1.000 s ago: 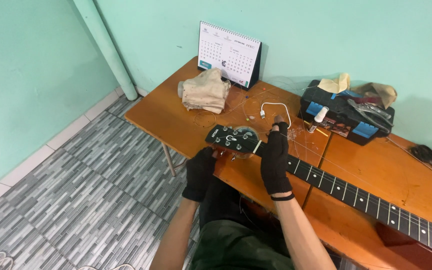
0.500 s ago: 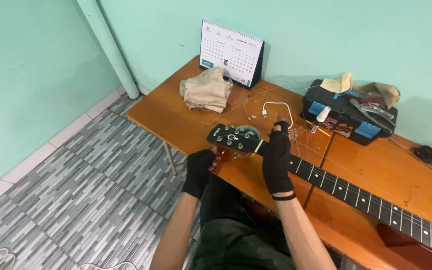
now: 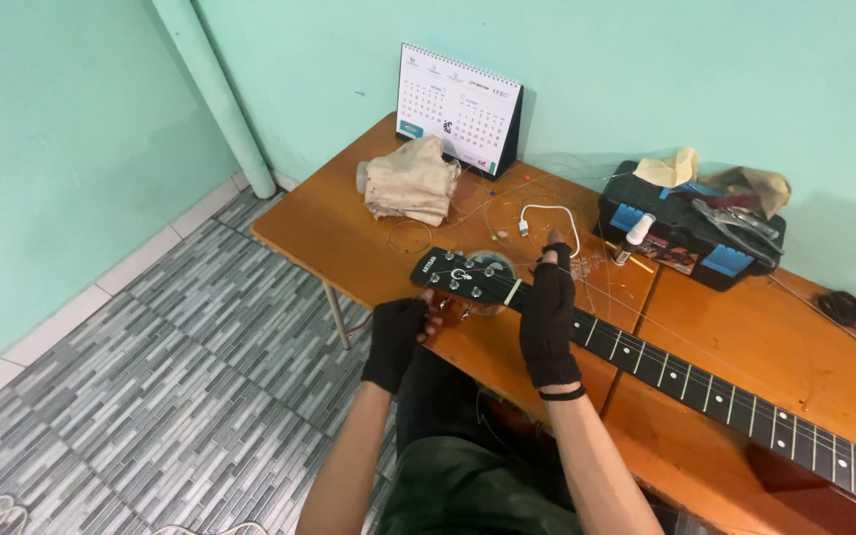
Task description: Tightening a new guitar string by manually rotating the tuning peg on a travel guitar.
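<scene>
Guitar (image 3: 646, 362) lies across my lap and the orange table (image 3: 349, 238), its long axis running from the headstock (image 3: 463, 277) at my upper left down to the lower right, where the body passes out of view. Headstock sits just over the table's near edge, directly ahead of both my hands, so neither has far to go.

My left hand (image 3: 395, 342), in a black fingerless glove, is at the headstock's near edge from below, fingers curled at the tuning pegs there; I cannot tell for sure whether they are pinched on a peg or only touching it. My right hand (image 3: 548, 319), gloved the same, lies over the neck just past the nut, palm down, fingers pointing away from me and closed together around the neck, fingertips up by the strings. It is the nearer hand to the fretboard; the left is nearer the pegs.

Both forearms reach forward from my lap, the right nearly straight, the left angled in from the left.

Loose strings (image 3: 448, 213) trail over the table beyond the headstock. Farther back stand a crumpled cloth (image 3: 410, 183), a desk calendar (image 3: 460, 107), a white cable (image 3: 547, 213) and a black toolbox (image 3: 691, 233).
</scene>
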